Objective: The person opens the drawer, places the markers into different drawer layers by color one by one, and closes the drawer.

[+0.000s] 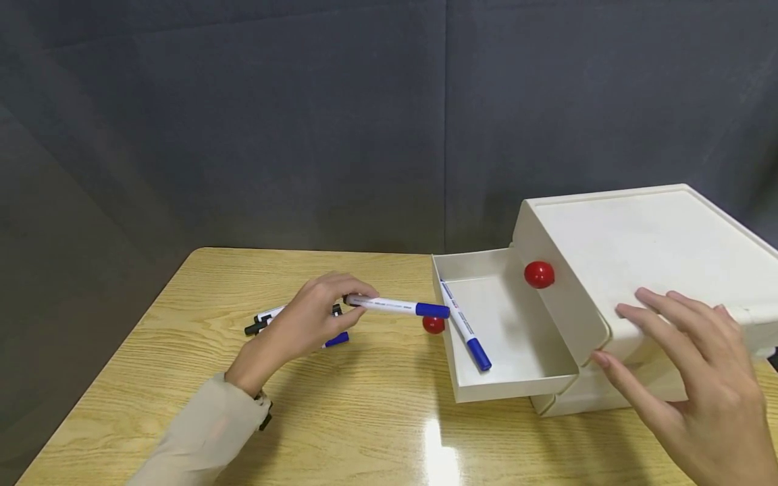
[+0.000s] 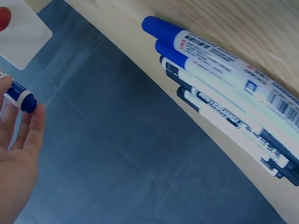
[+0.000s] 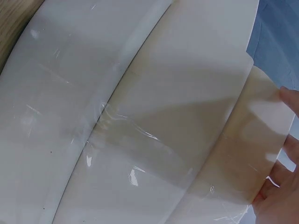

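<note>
Head view: left hand (image 1: 306,316) partly hides the marker pile (image 1: 270,314). Held marker (image 1: 395,306): print too small to read; cap partly covers left red knob (image 1: 433,327). Right hand (image 1: 699,378), white cabinet (image 1: 656,236) run off right edge.

One marker (image 1: 462,321) inside the drawer (image 1: 516,331)

In front of you, a wood-grained table (image 1: 377,425) carries a white drawer unit (image 1: 656,233), and to the left of that unit, well apart from its pulled-out drawer (image 1: 516,389), blue- and black-capped markers (image 2: 233,95) lie clustered together.
</note>
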